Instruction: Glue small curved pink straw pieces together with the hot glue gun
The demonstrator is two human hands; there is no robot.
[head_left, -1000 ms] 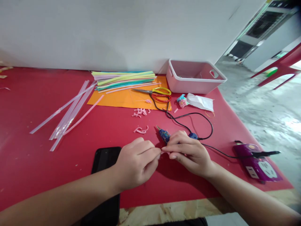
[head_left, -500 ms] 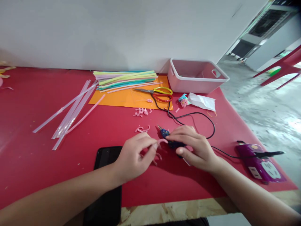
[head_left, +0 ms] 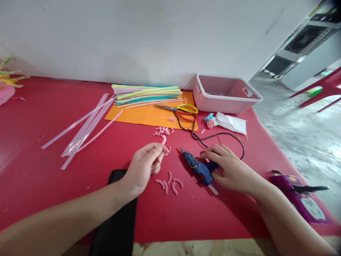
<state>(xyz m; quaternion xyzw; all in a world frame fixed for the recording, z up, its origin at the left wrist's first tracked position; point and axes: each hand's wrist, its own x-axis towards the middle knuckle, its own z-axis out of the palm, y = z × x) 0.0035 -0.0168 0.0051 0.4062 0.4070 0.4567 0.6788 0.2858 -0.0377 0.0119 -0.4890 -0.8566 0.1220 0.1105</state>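
Pink curved piece [head_left: 163,139] drawn away from the glue gun [head_left: 196,166]

The left hand [head_left: 145,166] pinches the piece between thumb and fingertips, its free end pointing away from the person. The right hand [head_left: 231,171] is at the gun's handle, fingers bent along one side and thumb on the other; whether they truly grip it, I cannot tell. A second ago the hands met beside the gun; since then the left has moved outward and they now stand well apart. The gun lies much where it was, nozzle pointing away, a pale glue stick [head_left: 213,189] jutting from its rear.

The shift has bared five loose curved pieces [head_left: 165,187] on the red surface [head_left: 39,185], near the left hand and to the left of the gun. My reading: piece and gun are being handled separately at this moment, with nothing being joined.

Beyond the held piece sits a small heap of pink bits [head_left: 161,131]; farther out come scissors [head_left: 176,109] on an orange sheet [head_left: 133,115], a bundle of coloured stems [head_left: 149,93] and a pink basket [head_left: 226,103]
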